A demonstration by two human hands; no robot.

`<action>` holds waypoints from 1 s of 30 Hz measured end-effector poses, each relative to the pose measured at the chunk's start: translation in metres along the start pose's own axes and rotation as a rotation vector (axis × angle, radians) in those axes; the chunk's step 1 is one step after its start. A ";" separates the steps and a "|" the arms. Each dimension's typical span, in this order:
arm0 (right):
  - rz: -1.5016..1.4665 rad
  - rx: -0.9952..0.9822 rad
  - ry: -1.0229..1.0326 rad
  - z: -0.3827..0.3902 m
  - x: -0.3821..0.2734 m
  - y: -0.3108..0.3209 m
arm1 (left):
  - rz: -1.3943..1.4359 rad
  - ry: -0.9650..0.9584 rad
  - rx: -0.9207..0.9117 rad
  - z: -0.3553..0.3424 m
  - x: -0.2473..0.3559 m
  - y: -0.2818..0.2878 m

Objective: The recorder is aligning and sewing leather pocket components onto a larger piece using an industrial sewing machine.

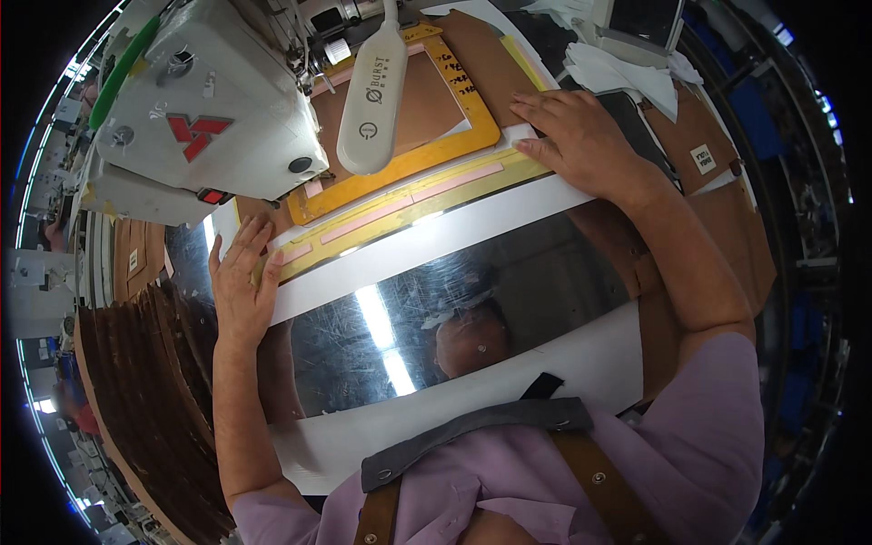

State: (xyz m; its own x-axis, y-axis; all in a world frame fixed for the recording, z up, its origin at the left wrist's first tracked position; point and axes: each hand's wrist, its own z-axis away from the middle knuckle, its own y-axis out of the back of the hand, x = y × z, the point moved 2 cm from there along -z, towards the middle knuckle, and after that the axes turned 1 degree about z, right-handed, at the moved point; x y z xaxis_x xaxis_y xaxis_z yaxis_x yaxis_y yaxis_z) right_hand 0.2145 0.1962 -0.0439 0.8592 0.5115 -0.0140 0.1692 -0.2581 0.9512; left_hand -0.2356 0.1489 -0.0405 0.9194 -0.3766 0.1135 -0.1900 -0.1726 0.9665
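My left hand (242, 280) lies at the left end of a yellowish strip (363, 232) with pink bands. Its fingers point away from me, flat and slightly parted, with the thumb beside the strip's end. My right hand (581, 141) rests at the strip's other end, open, fingers stretched over a brown sheet (481, 50). The right thumb lies by a small white block (520, 134). Between the hands, just beyond the strip, sits a yellow frame (481, 113) with handwritten marks. Brown material shows through the frame's opening.
A white sewing machine (209, 100) stands at the upper left, and a white lamp (372, 100) hangs over the frame. A shiny metal plate (436, 318) lies nearest me. Brown pieces (145, 381) are stacked at left. White scraps (627, 77) lie at the upper right.
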 end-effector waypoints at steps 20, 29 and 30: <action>0.189 -0.024 -0.106 0.029 0.010 -0.003 | -0.052 -0.072 -0.010 -0.004 0.016 -0.004; 0.194 -0.066 -0.120 0.027 0.018 0.001 | -0.049 -0.087 -0.068 -0.002 0.011 -0.003; 0.222 -0.083 -0.127 0.027 0.018 0.001 | -0.047 -0.083 -0.049 0.001 0.010 -0.007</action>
State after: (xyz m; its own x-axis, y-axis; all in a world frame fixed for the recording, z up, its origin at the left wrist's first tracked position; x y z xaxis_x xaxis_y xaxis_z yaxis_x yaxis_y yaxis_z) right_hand 0.2437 0.1829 -0.0519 0.9252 0.3420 0.1643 -0.0659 -0.2815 0.9573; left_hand -0.2255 0.1452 -0.0466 0.8949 -0.4433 0.0508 -0.1288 -0.1476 0.9806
